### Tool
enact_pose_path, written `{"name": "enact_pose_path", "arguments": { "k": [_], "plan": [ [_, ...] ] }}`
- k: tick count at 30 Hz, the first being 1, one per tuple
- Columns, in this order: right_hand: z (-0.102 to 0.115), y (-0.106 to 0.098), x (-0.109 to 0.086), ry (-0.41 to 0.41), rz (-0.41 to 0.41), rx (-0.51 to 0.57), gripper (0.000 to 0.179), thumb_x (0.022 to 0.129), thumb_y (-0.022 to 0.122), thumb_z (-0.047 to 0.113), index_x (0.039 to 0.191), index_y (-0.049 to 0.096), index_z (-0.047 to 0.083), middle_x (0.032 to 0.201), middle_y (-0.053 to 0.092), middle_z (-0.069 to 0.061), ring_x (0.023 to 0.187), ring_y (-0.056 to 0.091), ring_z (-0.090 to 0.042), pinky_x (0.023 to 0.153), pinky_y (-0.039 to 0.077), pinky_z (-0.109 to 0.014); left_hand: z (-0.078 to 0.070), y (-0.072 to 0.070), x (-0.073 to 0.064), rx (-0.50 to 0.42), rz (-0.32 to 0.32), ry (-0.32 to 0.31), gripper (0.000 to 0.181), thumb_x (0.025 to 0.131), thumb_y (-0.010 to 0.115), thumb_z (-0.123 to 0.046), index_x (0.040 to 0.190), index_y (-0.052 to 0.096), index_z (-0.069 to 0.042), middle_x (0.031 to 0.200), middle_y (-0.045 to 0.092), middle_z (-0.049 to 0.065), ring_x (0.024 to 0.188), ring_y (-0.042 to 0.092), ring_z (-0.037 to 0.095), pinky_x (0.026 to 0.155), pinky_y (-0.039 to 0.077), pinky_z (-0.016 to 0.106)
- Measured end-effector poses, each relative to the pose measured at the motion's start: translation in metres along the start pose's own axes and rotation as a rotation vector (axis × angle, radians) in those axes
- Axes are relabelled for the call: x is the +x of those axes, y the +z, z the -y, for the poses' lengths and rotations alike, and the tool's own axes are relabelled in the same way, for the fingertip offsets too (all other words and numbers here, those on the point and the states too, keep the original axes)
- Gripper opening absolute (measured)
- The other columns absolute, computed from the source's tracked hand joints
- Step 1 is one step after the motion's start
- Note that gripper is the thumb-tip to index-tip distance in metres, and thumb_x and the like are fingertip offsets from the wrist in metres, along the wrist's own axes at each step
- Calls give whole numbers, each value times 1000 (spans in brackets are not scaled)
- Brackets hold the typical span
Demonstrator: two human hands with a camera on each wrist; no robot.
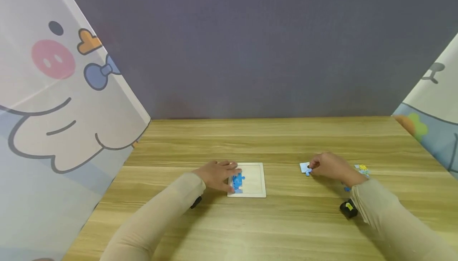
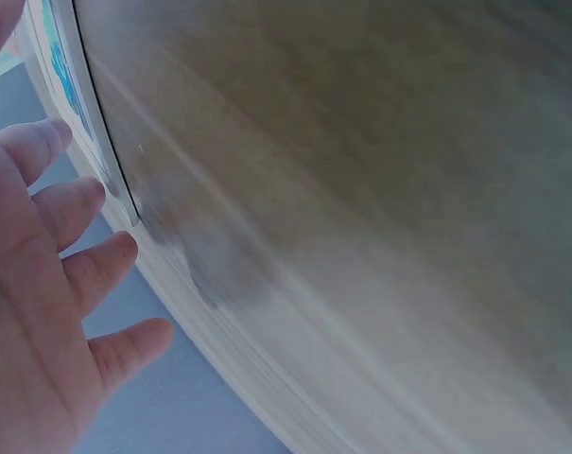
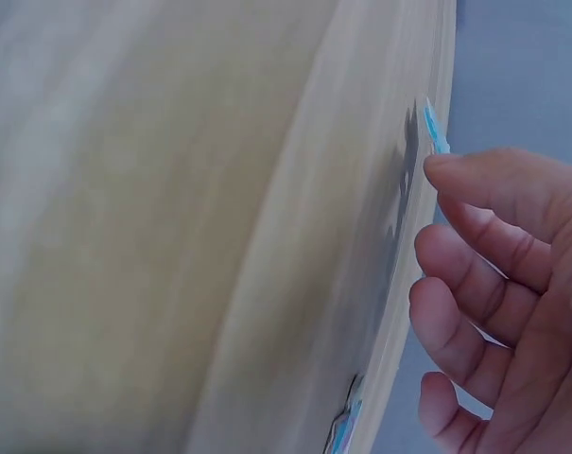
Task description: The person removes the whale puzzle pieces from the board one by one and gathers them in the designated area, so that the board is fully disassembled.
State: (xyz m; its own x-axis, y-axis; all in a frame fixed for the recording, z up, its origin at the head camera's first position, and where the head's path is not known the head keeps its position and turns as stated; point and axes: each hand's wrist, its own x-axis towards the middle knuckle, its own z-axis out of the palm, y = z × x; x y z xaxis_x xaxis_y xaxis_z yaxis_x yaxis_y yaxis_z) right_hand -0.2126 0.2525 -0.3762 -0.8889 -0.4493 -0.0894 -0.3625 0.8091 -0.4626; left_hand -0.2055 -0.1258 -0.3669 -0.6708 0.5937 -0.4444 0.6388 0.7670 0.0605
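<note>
A square, pale puzzle tray (image 1: 264, 181) lies on the table, with blue puzzle pieces (image 1: 237, 179) along its left side. My left hand (image 1: 216, 175) rests at the tray's left edge, fingers spread and fairly straight over the blue pieces, partly covering them. To the right of the tray, my right hand (image 1: 330, 167) pinches a light-blue puzzle piece (image 1: 304, 167) between thumb and fingers. In the right wrist view, that puzzle piece (image 3: 435, 128) is seen edge-on above the table, its shadow beside it.
A puzzle piece with a yellow shape (image 1: 363, 168) lies beyond the right wrist. Near the right cuff, a blue piece (image 1: 346, 188) is partly hidden. The wooden table (image 1: 286, 229) meets a grey panel (image 1: 268, 54) at the back, with printed panels at both sides.
</note>
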Motion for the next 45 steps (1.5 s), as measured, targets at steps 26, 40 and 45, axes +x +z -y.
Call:
{"name": "enact_pose_path", "arguments": {
  "k": [26, 40, 45],
  "plan": [
    [-8, -7, 1, 95, 125, 45, 12, 79, 75, 13, 86, 69, 6, 87, 67, -1, 80, 61, -20, 75, 51, -46, -1, -1, 7, 0, 22, -71, 90, 83, 61, -63, 154, 24, -22, 159, 15, -2, 145, 17, 20, 112, 22, 52],
    [17, -22, 20, 42, 76, 18, 15, 88, 65, 11, 99, 67, 1, 96, 68, -10, 87, 62, -29, 75, 51, -46, -2, -3, 5, 18, 34, -90, 83, 87, 52, -66, 154, 24, -25, 160, 12, -3, 145, 13, 19, 113, 19, 51],
    [41, -19, 30, -31, 63, -56, 16, 88, 66, 14, 101, 69, 5, 95, 69, -8, 88, 64, -28, 76, 52, -45, -3, -2, 7, 25, 33, -87, 83, 87, 51, -66, 154, 24, -25, 160, 12, -3, 145, 13, 19, 113, 19, 50]
  ]
}}
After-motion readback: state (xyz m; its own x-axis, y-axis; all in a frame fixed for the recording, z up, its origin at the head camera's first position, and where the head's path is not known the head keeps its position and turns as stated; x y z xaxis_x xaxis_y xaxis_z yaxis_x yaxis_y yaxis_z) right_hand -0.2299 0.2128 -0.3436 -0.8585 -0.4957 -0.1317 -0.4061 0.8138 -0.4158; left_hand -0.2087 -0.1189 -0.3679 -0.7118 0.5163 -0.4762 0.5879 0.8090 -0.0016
